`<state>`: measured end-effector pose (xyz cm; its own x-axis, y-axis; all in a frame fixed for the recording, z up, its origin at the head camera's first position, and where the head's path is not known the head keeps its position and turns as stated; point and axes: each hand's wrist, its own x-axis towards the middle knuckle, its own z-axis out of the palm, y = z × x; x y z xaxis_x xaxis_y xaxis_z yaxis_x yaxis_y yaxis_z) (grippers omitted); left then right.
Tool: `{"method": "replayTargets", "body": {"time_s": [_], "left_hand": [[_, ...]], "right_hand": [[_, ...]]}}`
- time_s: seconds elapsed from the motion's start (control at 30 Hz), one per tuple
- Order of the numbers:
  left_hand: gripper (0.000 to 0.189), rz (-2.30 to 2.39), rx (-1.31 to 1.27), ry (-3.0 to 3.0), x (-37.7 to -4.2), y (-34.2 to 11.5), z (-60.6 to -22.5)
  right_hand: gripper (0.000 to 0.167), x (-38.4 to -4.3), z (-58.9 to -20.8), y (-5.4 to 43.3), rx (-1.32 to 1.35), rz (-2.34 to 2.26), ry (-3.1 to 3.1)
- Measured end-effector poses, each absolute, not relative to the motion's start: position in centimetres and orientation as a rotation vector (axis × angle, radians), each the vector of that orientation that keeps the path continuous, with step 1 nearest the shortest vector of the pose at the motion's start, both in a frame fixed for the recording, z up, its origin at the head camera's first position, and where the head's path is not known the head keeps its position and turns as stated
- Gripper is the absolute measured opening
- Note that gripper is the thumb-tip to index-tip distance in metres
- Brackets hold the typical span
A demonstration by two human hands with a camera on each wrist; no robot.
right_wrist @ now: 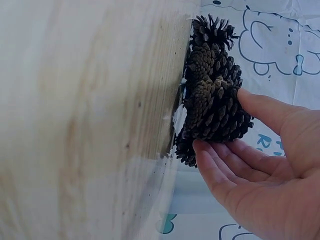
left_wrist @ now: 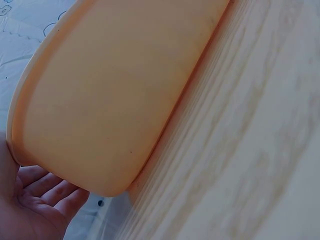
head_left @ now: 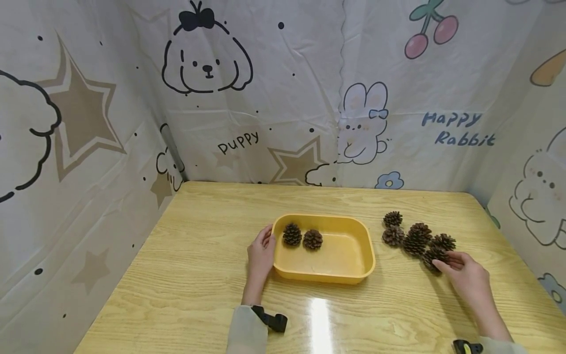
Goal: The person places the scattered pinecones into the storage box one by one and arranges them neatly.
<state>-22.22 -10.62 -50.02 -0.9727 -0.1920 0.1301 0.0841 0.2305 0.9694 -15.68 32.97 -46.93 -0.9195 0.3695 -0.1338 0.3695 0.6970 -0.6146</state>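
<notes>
A yellow plastic tray (head_left: 340,278) sits on the table with two pine cones inside, one (head_left: 292,235) beside the other (head_left: 313,239). My left hand (head_left: 262,254) holds the tray's left end, fingers under the rim against the outer wall; its thumb is mostly hidden in the left wrist view. To the right of the tray lies a cluster of brown pine cones (head_left: 417,240). At its near edge, my right hand (head_left: 469,275) grips one pine cone (right_wrist: 220,117) between thumb and fingers. Other cones are partly hidden behind it in the right wrist view.
The wood-grain table (head_left: 199,236) meets a printed cloth backdrop (head_left: 283,98) along its far edge and at both sides. Farther back in the cluster are a small cone (head_left: 392,219) and a paler one (head_left: 393,236), both near the tray's right end.
</notes>
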Motion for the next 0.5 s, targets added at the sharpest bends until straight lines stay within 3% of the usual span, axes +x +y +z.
{"method": "replayTargets", "body": {"time_s": [0.5], "left_hand": [[0.035,-1.820,0.116,-2.283,-22.27,-10.58,-49.98]], "right_hand": [[0.072,-14.83,-46.82,32.65,-0.599,1.006,-2.780]]}}
